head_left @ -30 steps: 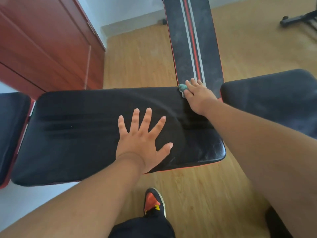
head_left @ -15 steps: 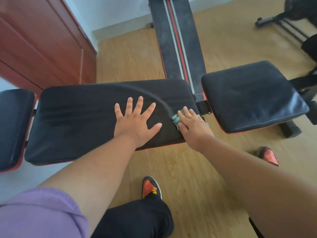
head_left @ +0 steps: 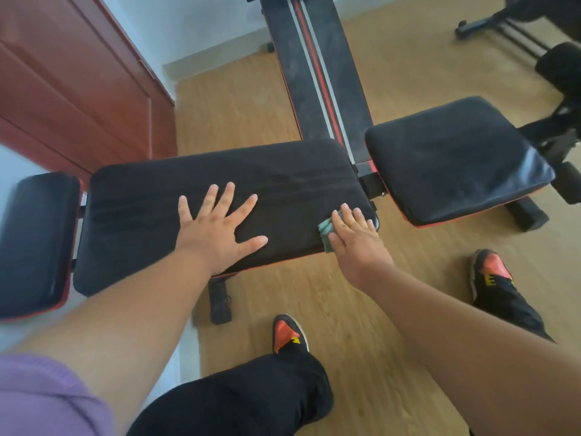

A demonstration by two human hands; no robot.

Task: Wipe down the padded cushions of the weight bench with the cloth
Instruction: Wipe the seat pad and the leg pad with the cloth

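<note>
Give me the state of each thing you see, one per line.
Left hand: flat, fingers spread, pressing on the middle cushion.
Right hand: pressing the cloth at that cushion's near right corner.
Cloth: crumpled.
Right cushion: untouched.
Left cushion: untouched.

no readable text, label, brand or number anywhere on bench, floor or shoes

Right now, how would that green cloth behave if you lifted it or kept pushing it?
Likely floppy: the cloth is bunched in folds under the right hand, so it would droop when lifted. Probably very light, since a flat palm covers most of it. Pushed, it may bunch or fold over, as it sits at the cushion corner.
</note>
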